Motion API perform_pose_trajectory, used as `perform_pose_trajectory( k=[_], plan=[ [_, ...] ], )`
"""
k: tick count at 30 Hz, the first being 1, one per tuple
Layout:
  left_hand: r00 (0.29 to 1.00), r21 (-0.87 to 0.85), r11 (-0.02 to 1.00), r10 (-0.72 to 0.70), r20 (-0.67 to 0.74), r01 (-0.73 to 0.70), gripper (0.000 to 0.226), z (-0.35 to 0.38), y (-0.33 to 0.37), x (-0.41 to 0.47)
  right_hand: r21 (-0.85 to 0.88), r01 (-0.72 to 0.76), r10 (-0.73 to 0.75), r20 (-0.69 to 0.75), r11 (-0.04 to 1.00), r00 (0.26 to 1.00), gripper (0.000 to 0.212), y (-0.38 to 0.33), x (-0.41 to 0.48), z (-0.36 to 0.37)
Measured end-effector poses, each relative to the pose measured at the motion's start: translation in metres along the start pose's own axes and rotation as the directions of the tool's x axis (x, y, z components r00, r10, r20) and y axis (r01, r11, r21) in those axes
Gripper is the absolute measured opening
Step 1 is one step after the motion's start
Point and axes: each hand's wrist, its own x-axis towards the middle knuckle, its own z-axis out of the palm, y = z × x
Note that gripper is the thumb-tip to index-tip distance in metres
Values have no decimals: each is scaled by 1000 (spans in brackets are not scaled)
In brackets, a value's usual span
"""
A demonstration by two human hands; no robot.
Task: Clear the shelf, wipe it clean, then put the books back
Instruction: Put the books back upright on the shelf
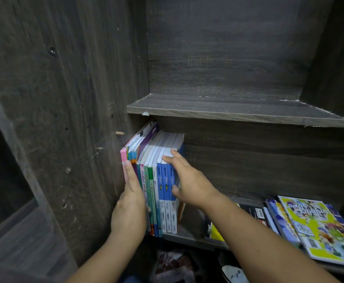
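Observation:
A row of upright books (157, 184) stands at the left end of the lower shelf (189, 237), against the dark side panel. Blue, green and pink spines face me. My left hand (131, 203) lies flat with straight fingers against the left spines of the row. My right hand (187, 180) reaches over the blue books at the right end; its fingertips rest on their top edge and the thumb touches a blue spine. The upper shelf (238, 111) holds nothing.
A pile of flat-lying comic books (310, 227) fills the right part of the lower shelf. Below the shelf sit a patterned bag or cloth (173, 262) and other dim items. A dark wooden side panel (65, 119) rises on the left.

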Motion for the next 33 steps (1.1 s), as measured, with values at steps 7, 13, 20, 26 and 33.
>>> perform_pose_trajectory(
  k=[7, 13, 20, 26, 33],
  plan=[
    [999, -50, 999, -3, -47, 1, 112, -5, 2, 6, 8, -11, 11, -2, 1000, 1000, 82, -2, -1, 1],
    [999, -125, 991, -37, 38, 42, 117, -14, 4, 3, -5, -4, 4, 12, 1000, 1000, 82, -2, -2, -2],
    [999, -89, 995, 45, -9, -46, 97, -34, 12, 3, -251, -20, 35, 53, 968, 998, 94, 10, -20, -23],
    [955, 361, 906, 275, -108, -220, 57, -46, 48, 14, -392, -132, 143, -2, 911, 990, 69, 24, -66, -48],
    [852, 212, 825, 514, 101, -523, 49, -3, 131, -2, -593, -332, 280, -181, 733, 943, 39, 43, -159, -103]
  ],
)
